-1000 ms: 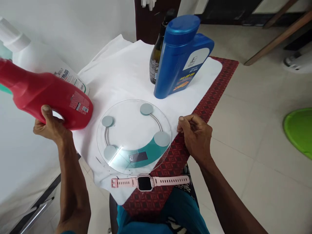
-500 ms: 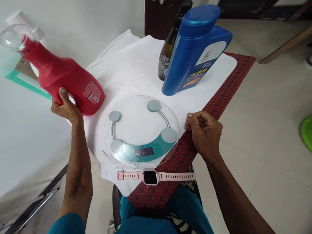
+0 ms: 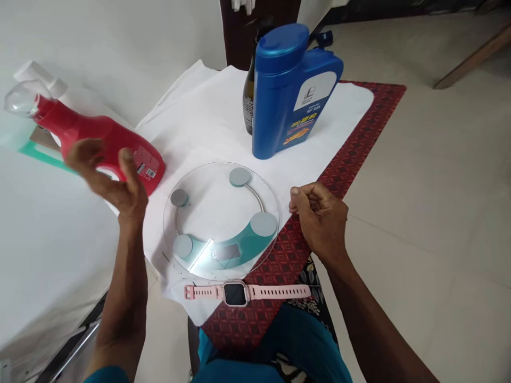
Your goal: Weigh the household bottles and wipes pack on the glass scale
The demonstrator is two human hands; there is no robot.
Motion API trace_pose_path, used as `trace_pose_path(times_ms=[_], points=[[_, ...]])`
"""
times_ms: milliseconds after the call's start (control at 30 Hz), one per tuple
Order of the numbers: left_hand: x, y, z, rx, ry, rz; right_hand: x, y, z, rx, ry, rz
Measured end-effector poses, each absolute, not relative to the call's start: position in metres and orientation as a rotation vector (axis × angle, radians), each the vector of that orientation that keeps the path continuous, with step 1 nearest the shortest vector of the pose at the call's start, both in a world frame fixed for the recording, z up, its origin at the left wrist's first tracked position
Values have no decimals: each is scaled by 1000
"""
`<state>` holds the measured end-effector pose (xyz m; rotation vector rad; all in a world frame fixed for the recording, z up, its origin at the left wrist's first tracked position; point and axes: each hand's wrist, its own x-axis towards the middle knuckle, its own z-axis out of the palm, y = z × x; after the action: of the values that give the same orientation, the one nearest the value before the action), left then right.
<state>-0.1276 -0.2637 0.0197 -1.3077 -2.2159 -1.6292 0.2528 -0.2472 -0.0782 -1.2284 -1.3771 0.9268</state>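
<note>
I am holding my left hand (image 3: pixel 120 189) open in front of the red bottle (image 3: pixel 114 135), its fingers (image 3: pixel 91 175) spread apart and loosely bent; they are blurring, so I can't quite tell whether any is touching the plastic. The bottle is standing on the white cloth (image 3: pixel 199 117) to the left of the glass scale (image 3: pixel 221 221). My right hand (image 3: pixel 321 221) is resting by the edge of the tabletop (image 3: pixel 359 135), just beside the scale, its fingers folded into a loose fist. A pink watch (image 3: pixel 235 293) is lying along the scale's near rim. Beyond the scale, a blue bottle (image 3: pixel 275 101) is standing in front of a dark bottle (image 3: pixel 248 103).
</note>
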Motion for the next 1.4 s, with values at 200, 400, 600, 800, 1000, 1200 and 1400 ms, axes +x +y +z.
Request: trace_pose_path(times_ms=[200,400,600,800,1000,1200,1400], points=[[-92,-170,6,-1539,-2339,-1726,257,-248,-78,-1219,-1370,951],[-67,-98,-11,-1812,-2578,-1662,259,-248,-77,-1212,-1394,969],[-36,-65,-7,-2324,-2473,-1612,262,-248,-76,-1209,-1396,992],[-29,-71,-4,-2147,-2442,-1764,263,-247,-77,-1196,-1430,962],[-35,-90,12,-2068,-2540,-1629,262,-246,-80,-1186,-1426,961],[18,-103,27,-2832,-2223,-1622,262,-245,-78,-1172,-1431,957],[63,-113,19,-2385,-2200,-1754,261,-245,-78,-1181,-1422,963]])
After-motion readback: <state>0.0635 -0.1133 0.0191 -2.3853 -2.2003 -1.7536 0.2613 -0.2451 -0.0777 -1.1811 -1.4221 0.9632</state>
